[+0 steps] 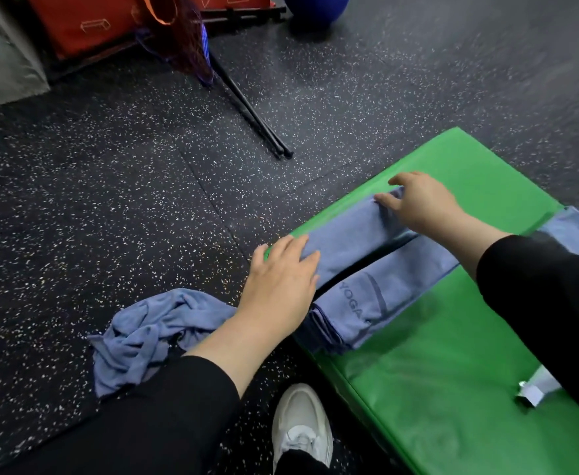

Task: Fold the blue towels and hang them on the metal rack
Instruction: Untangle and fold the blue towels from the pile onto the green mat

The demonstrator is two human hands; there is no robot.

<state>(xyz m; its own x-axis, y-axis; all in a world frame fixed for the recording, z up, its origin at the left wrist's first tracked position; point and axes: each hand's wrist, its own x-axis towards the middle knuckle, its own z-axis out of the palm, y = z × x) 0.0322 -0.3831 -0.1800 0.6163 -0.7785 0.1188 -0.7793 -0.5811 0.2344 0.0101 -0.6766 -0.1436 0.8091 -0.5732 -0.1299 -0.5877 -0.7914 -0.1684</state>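
Note:
A blue towel (360, 241) lies folded into a long strip across the green mat (452, 354). My left hand (281, 282) presses flat on its near-left end with straight fingers. My right hand (422, 204) rests on its far end, fingers spread and relaxed. Beside this strip lies a second folded blue towel (387, 289) printed "YOGA". A third blue towel (154, 334) sits crumpled on the floor to the left of the mat. No metal rack is recognisable in view.
The dark speckled rubber floor (144, 186) surrounds the mat. Black poles (254, 114) lie on it ahead, near a red pad (85, 22) and netting. A blue ball (315, 6) sits far back. My white shoe (302, 430) stands beside the mat's near edge.

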